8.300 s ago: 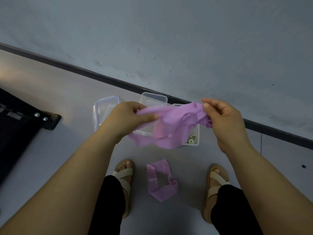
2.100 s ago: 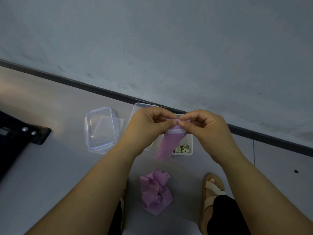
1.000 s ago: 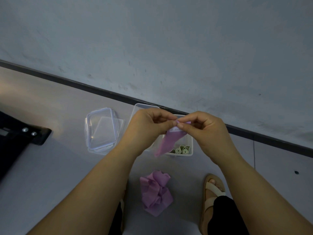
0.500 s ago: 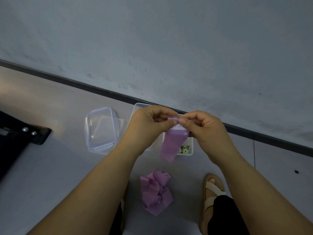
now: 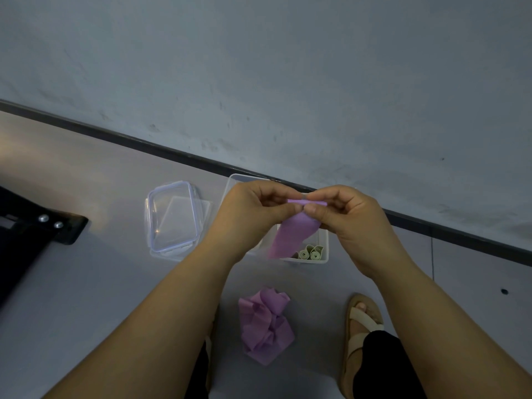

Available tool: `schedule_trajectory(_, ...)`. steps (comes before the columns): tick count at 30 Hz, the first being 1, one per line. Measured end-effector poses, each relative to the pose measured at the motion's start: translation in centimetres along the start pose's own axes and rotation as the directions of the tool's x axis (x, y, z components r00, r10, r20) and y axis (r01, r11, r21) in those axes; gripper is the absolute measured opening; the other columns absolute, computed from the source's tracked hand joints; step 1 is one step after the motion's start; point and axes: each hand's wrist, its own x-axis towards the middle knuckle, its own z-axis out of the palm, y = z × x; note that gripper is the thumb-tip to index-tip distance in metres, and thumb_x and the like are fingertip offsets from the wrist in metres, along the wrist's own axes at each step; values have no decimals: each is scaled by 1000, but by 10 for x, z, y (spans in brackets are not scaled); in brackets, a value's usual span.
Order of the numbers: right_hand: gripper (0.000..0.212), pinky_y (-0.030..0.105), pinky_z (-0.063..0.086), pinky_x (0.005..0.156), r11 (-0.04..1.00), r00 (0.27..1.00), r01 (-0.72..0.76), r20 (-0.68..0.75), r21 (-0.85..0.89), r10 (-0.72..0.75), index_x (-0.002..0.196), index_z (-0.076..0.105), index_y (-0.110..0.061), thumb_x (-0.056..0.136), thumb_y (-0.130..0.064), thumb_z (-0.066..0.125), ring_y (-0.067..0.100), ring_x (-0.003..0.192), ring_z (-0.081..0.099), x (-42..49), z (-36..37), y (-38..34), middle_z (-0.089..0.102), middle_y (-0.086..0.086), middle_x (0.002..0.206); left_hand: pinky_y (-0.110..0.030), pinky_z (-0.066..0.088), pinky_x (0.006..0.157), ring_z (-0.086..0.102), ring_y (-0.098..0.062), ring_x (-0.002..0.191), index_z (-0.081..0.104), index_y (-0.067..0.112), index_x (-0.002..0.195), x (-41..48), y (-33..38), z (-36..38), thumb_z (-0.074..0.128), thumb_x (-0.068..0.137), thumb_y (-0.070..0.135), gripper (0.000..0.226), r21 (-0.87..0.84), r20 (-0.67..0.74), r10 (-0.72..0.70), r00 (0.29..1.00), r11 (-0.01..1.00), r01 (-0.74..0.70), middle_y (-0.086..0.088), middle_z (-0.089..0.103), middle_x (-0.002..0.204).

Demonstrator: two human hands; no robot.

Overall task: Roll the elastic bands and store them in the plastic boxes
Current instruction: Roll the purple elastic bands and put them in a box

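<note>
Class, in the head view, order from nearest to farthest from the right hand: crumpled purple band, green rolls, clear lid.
1. green rolls, in the box under the right hand
2. crumpled purple band, on the floor below
3. clear lid, far left

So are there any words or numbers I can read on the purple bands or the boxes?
None: no words or numbers show on the held purple band, the crumpled purple band on the floor, the plastic box with green rolls, or the clear lid.

Purple band (image 5: pixel 290 237) hangs partly rolled over open box (image 5: pixel 324 246) holding green rolls (image 5: pixel 311 252).
</note>
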Motion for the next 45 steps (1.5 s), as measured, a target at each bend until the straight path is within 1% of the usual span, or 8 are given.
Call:
schedule_trajectory(11, 9, 29, 58, 76, 998, 999, -46, -4, -37, 46, 87, 67, -25, 85, -18, 62, 12, 82, 68, 0, 1, 1, 72, -6, 84, -8, 49, 66, 66, 3, 70, 71, 25, 77, -1, 2, 1, 71, 76, 0, 26, -18, -11, 16, 1000, 1000, -17, 19, 68, 67)
schedule_trajectory(18, 12, 17, 55, 68, 1000, 1000, -21, -9, 11, 21, 84, 67, -23, 79, -12, 66, 3, 78, 67, 0, 0, -1, 71, -10, 79, -27, 57, 76, 70, -14, 83, 71, 20, 90, 0, -1, 2, 71, 79, 13, 13, -67, 6, -69, 998, 995, 69, -1, 73, 84)
schedule_trajectory(21, 15, 14, 53, 68, 1000, 1000, -6, 8, -14, 6, 83, 67, -25, 80, -10, 66, 1, 78, 66, 0, 0, 0, 71, -16, 76, -24, 58, 72, 69, -10, 75, 71, 20, 83, 0, -1, 2, 70, 80, 11, 9, -60, 13, -70, 997, 996, 71, 2, 73, 78)
schedule_trajectory(28, 16, 17, 55, 72, 1000, 1000, -9, 14, -11, 9, 86, 66, -24, 80, -10, 66, 3, 80, 67, 0, 0, -1, 71, -10, 82, -18, 56, 68, 67, -3, 69, 71, 22, 78, 1, -2, 2, 72, 77, 7, 16, -41, -21, -24, 999, 999, 24, 9, 70, 72)
schedule_trajectory(34, 14, 24, 57, 72, 997, 997, -76, 14, 21, 76, 88, 67, -21, 76, -29, 64, 8, 81, 68, 0, 1, -1, 71, -7, 83, -8, 49, 64, 65, 4, 67, 70, 25, 76, 0, 0, 1, 71, 77, 4, 21, -36, -26, -3, 1000, 999, 2, 17, 68, 67)
schedule_trajectory(37, 7, 23, 57, 71, 998, 998, -68, 6, -10, 68, 85, 67, -22, 80, -25, 64, 8, 79, 68, 0, 1, 1, 72, -8, 81, -7, 48, 63, 64, 5, 67, 69, 26, 76, 0, 1, 1, 71, 77, 5, 22, -23, -22, 3, 1000, 1000, -3, 16, 67, 71)
schedule_trajectory(43, 8, 18, 55, 69, 999, 999, -32, -32, 13, 32, 85, 66, -23, 80, -16, 65, 5, 78, 67, 0, 0, 0, 70, -7, 81, -22, 57, 72, 69, -11, 80, 69, 24, 86, 1, -2, 2, 70, 81, 13, 12, -53, 19, -87, 996, 995, 88, 2, 72, 84)
schedule_trajectory(45, 11, 15, 54, 67, 1000, 999, -12, -34, 10, 12, 84, 65, -24, 80, -14, 65, 0, 76, 66, 0, 0, -1, 69, -10, 79, -21, 57, 70, 69, -10, 78, 70, 22, 85, 1, -1, 3, 68, 82, 15, 8, -82, 30, -110, 993, 990, 112, 3, 72, 81)
